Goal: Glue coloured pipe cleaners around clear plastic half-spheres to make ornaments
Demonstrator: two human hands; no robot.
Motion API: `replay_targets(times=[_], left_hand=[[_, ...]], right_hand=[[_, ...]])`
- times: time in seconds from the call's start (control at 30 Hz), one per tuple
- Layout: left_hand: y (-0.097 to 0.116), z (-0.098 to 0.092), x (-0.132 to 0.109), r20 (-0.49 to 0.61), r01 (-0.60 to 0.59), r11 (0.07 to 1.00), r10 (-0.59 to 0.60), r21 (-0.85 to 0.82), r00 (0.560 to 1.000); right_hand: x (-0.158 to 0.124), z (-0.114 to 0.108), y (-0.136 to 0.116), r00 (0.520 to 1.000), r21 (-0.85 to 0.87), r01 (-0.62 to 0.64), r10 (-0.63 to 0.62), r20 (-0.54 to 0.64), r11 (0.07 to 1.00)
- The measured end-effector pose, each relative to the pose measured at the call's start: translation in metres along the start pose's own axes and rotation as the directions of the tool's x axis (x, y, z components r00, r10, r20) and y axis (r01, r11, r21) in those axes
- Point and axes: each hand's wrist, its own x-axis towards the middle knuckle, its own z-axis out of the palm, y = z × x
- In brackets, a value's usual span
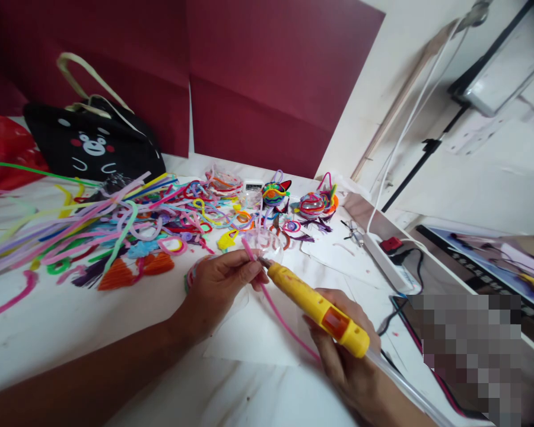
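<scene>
My right hand is wrapped round a yellow hot glue gun, with a clear glue stick trailing from its rear. The gun's nozzle meets a pink pipe cleaner pinched in my left hand. From the pinch, the pipe cleaner's long end curves down toward my right hand. Just behind my left fingertips is a clear plastic ball; whether they touch it I cannot tell. Partly hidden behind my left hand is another colourful wrapped piece.
Many coloured pipe cleaners and orange tassels are heaped at left. Finished-looking colourful balls stand at the back beside scissors. A black bag leans at back left. A power strip with cables lies at right.
</scene>
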Motion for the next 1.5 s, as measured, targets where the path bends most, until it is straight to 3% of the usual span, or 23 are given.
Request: replay_targets(times=[0.93,1.5], left_hand=[[-0.0012,-0.0014,0.0015,0.014,-0.014,1.000,0.014,-0.005,1.000],[-0.0031,-0.0008,0.0006,0.031,0.007,0.999,-0.005,-0.047,0.999]], right_hand=[[-0.0005,0.0015,0.0064,0.998,0.035,0.068,-0.068,0.001,0.997],[-0.0023,0.0026,0.0068,0.999,0.055,0.022,-0.023,0.025,0.998]])
